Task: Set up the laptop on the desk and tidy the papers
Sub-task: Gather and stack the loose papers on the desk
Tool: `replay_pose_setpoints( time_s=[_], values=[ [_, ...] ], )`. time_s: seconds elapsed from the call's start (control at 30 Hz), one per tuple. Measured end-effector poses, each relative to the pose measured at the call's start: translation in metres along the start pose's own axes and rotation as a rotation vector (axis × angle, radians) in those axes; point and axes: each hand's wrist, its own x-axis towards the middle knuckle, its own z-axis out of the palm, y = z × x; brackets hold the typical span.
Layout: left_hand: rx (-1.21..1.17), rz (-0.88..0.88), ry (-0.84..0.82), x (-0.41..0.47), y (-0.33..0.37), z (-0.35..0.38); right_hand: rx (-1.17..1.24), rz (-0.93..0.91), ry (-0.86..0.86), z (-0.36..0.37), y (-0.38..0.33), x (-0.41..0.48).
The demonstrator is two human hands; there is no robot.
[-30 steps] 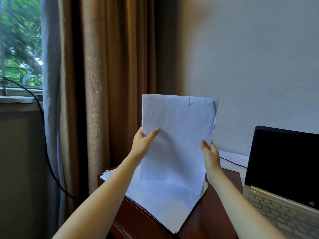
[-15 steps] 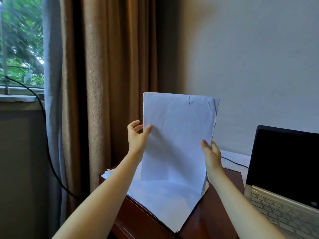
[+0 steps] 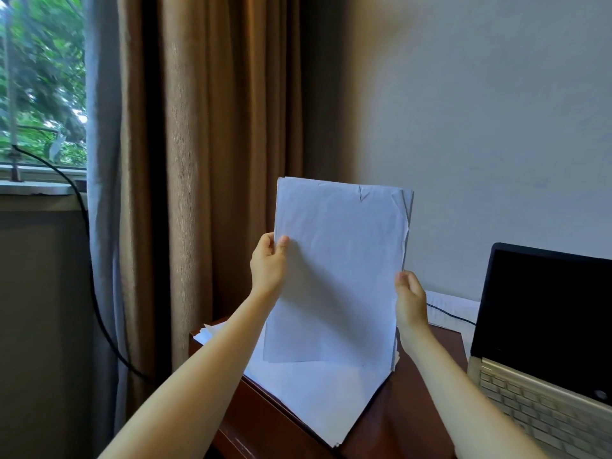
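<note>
Paper sheaf [image 3: 341,270]: white, several sheets, standing upright over the left end of the bench [image 3: 410,412]. The top right corner is creased and dog-eared. Whether its lower edge touches the loose sheets [image 3: 318,399] beneath cannot be told from this angle.

Change since the earlier frames:
- Left hand [image 3: 268,265]: half a second ago its fingers stood open off the left edge, with only the thumb tip on the paper. The grip is now closed on that edge, thumb in front and fingers wrapped behind.
- Right hand [image 3: 410,299]: same place on the right edge, same hold.
- Sheaf: same spot, same upright stance.

Hand pose:
- Left forearm reaches up from the lower left, wrist straight, pinching the sheaf about halfway up its left side.
- Right forearm reaches up from the lower right. The back of the hand faces the camera and sits lower than the left. Its grip is closed on the right edge, thumb forward and fingers hidden behind the paper.

Also present:
- Loose sheets: lying flat on the dark red-brown bench, one corner overhanging the near edge.
- Laptop [image 3: 546,342]: open at the right, screen dark, pale keyboard.
- Cable [image 3: 450,315]: thin and black, running behind the right hand toward the laptop.
- Brown curtain [image 3: 212,160] and window [image 3: 39,87]: at the left.
</note>
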Motion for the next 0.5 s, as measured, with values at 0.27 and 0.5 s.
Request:
replay_pose_setpoints(
  time_s=[0.27, 0.5],
  values=[
    [-0.055, -0.129, -0.064, -0.001, -0.002, -0.006, -0.045, -0.004, -0.027, 0.001, 0.007, -0.003],
    [-0.113, -0.255, 0.174, 0.003, -0.004, -0.010, -0.123, 0.184, -0.201, -0.017, 0.005, -0.009]
  ],
)
